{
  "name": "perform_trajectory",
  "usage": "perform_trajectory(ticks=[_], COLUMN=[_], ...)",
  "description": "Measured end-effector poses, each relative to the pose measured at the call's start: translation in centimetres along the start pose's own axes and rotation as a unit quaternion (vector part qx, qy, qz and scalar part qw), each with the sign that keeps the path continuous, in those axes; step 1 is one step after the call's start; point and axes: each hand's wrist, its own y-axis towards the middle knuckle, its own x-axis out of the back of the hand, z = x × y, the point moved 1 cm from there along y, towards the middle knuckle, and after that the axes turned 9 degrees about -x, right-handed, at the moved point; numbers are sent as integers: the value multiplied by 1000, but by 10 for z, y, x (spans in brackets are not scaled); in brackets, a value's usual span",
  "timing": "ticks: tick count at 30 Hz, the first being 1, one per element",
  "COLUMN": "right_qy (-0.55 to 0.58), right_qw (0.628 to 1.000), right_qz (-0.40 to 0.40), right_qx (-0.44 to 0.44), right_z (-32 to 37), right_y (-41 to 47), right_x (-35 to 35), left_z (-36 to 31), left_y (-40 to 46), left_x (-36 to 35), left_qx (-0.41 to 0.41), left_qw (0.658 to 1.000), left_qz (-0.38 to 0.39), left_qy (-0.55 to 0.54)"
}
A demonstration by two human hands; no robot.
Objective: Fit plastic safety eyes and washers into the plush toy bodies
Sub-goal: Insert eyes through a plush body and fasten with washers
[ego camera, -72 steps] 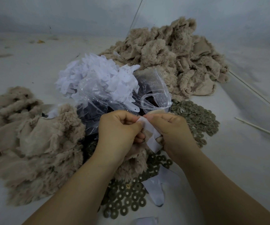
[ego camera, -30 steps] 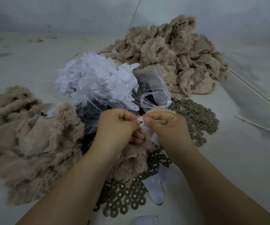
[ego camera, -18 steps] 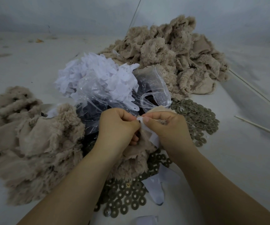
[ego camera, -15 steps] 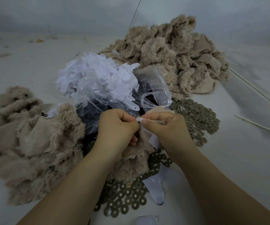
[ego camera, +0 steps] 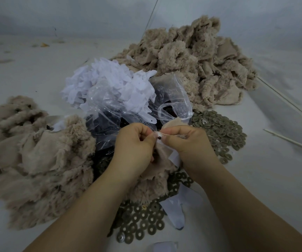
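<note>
On the pale work surface [ego camera: 255, 179], a large heap of beige plush toy bodies [ego camera: 192, 60] behind appears unfitted, a smaller heap [ego camera: 28, 151] lies left, and olive ring washers [ego camera: 222, 131] are scattered close by. One beige plush body [ego camera: 162, 153] is pinched by the curled left hand [ego camera: 134, 144] and right hand [ego camera: 186, 142], a small dark safety eye [ego camera: 159, 137] showing between their fingertips, no washer seen on it.

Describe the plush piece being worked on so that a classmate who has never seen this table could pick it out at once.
Start from the big beige plush heap at the far right, then come forward past the clear plastic bag to the two hands. The plush piece is pinched between the left hand and right hand. Unlike the heaped pieces, it is lifted, with a small dark eye post poking through.
</note>
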Motion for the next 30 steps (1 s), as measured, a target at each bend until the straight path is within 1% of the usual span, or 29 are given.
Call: perform_trajectory(ticks=[5,10,14,20,24,28,30], right_qy=[73,98,100,173,168,195,197], right_qw=[994,987,982,957,953,945,944], right_qz=[18,44,39,81,107,142,147], right_qx=[-75,-119,-154,-220,-229,-222,-220], right_z=[-2,-5,-5,2,3,3,2], right_y=[3,5,8,6,5,2,2], right_x=[2,2,3,3,3,3,2], left_z=[-2,-2,-1,0,0,0,1], left_y=[-2,-3,-5,-5,-5,-6,-6], left_x=[-1,2,3,6,8,8,7], left_qx=[-24,-64,-72,-94,-115,-103,-104], left_qw=[1000,998,997,995,993,993,993], left_qz=[-7,-3,11,17,31,45,42], left_qy=[9,14,0,-19,-25,-47,-41])
